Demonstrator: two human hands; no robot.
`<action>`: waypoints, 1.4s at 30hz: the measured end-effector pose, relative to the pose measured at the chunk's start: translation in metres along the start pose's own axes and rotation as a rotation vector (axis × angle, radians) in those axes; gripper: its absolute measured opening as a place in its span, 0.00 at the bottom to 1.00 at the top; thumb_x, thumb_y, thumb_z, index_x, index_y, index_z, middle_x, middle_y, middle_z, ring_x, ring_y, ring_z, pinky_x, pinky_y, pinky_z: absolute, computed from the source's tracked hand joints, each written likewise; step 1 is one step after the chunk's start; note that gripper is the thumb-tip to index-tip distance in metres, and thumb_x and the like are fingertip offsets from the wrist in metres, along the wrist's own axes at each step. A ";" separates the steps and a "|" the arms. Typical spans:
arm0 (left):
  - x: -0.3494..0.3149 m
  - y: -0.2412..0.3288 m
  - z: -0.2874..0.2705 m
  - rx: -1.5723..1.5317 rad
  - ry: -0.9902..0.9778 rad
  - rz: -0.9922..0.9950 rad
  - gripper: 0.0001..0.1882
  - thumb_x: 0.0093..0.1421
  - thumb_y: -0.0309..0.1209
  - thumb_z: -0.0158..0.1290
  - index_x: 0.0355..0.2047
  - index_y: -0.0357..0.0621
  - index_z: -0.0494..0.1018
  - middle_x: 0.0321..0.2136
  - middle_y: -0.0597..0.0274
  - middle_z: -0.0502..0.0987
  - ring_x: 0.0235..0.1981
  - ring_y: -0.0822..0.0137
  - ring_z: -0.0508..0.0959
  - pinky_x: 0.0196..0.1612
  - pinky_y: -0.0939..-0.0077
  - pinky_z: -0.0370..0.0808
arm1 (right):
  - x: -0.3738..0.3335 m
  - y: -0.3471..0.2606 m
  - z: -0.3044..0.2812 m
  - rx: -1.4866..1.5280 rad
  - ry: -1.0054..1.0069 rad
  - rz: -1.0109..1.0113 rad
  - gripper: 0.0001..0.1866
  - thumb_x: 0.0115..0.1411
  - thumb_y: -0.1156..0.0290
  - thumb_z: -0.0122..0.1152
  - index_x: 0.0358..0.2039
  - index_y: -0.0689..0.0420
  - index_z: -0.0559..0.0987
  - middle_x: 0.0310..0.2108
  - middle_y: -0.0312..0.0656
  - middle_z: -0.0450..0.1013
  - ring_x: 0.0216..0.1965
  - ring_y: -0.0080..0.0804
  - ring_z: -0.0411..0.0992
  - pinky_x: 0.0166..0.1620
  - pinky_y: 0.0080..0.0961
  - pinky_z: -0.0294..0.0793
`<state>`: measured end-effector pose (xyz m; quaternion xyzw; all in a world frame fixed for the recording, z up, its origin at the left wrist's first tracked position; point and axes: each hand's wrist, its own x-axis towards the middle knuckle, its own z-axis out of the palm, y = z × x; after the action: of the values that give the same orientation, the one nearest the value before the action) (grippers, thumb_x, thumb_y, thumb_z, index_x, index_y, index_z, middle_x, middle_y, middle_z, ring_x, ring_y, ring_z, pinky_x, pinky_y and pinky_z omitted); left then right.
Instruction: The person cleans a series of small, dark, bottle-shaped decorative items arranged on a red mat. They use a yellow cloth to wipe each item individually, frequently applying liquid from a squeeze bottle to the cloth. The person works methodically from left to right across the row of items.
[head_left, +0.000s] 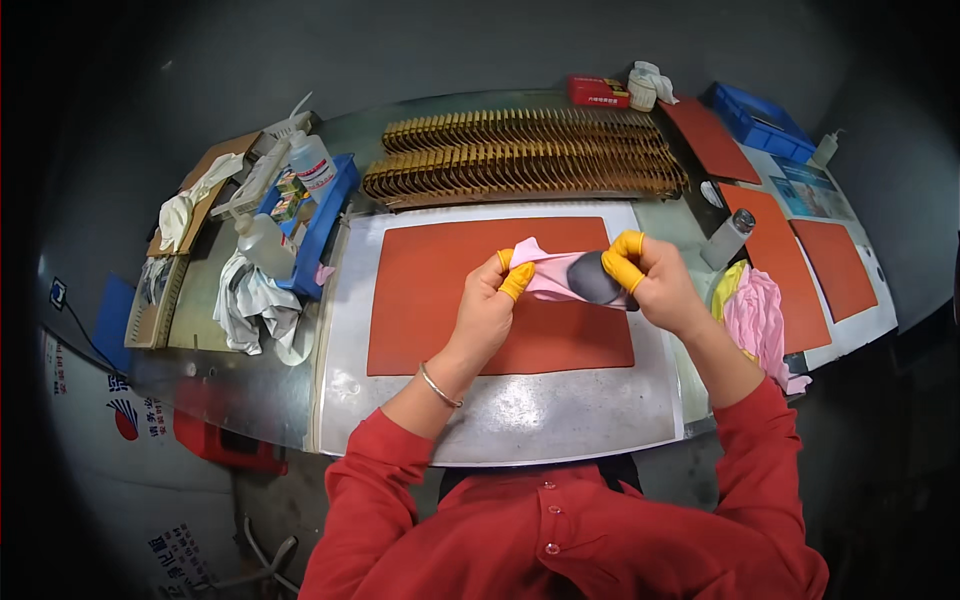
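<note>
Above the orange-red mat (440, 320), my two hands are raised close together, with yellow finger cots on thumbs and fingers. My left hand (489, 303) pinches one end of a pink cloth (550, 280), its corner sticking up past the fingers. At the other end, my right hand (662, 287) grips a dark grey, smooth, rounded piece (594, 277) by its right edge; its exact kind is unclear. The cloth stretches between the hands and lies against this piece, partly behind it. Fingers hide the far edges of both.
A long rack with rows of brass-coloured slots (520, 155) stands behind the mat. At left, a blue tray (340, 190) holds bottles, with a white cloth (255, 300) beside it. At right are a grey bottle (728, 240), a pink cloth pile (757, 320) and more orange mats (835, 265).
</note>
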<state>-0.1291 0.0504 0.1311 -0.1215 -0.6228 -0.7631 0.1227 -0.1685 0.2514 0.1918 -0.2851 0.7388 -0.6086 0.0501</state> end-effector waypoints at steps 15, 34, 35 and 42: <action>-0.043 0.006 0.033 -0.279 0.311 -0.105 0.13 0.65 0.31 0.42 0.46 0.36 0.67 0.37 0.62 0.75 0.38 0.72 0.74 0.41 0.80 0.72 | -0.030 0.036 0.063 0.079 0.290 -0.217 0.03 0.58 0.77 0.55 0.29 0.63 0.73 0.26 0.37 0.72 0.24 0.20 0.67 0.28 0.17 0.66; -0.015 -0.001 0.010 -0.144 -0.495 -0.547 0.20 0.61 0.46 0.47 0.40 0.40 0.69 0.38 0.65 0.71 0.37 0.76 0.71 0.40 0.82 0.70 | -0.029 0.017 -0.013 0.360 -0.259 0.290 0.05 0.59 0.72 0.54 0.29 0.59 0.74 0.27 0.30 0.70 0.29 0.14 0.67 0.34 0.13 0.67; -0.012 -0.001 0.010 -0.134 -0.508 -0.586 0.15 0.59 0.42 0.50 0.35 0.41 0.69 0.37 0.65 0.70 0.36 0.77 0.70 0.40 0.82 0.69 | -0.029 0.012 -0.019 0.330 -0.261 0.290 0.05 0.59 0.72 0.54 0.29 0.59 0.74 0.27 0.30 0.70 0.29 0.14 0.67 0.34 0.13 0.67; 0.003 0.021 0.021 -0.391 -0.475 -0.238 0.13 0.53 0.36 0.55 0.35 0.44 0.67 0.47 0.52 0.70 0.48 0.61 0.70 0.55 0.67 0.62 | -0.025 -0.005 -0.047 0.032 -0.344 0.278 0.05 0.56 0.73 0.55 0.26 0.61 0.74 0.24 0.30 0.69 0.28 0.16 0.64 0.33 0.15 0.64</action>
<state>-0.1244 0.0671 0.1560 -0.2440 -0.4854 -0.8275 -0.1416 -0.1661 0.3041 0.2015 -0.2795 0.7418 -0.5499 0.2632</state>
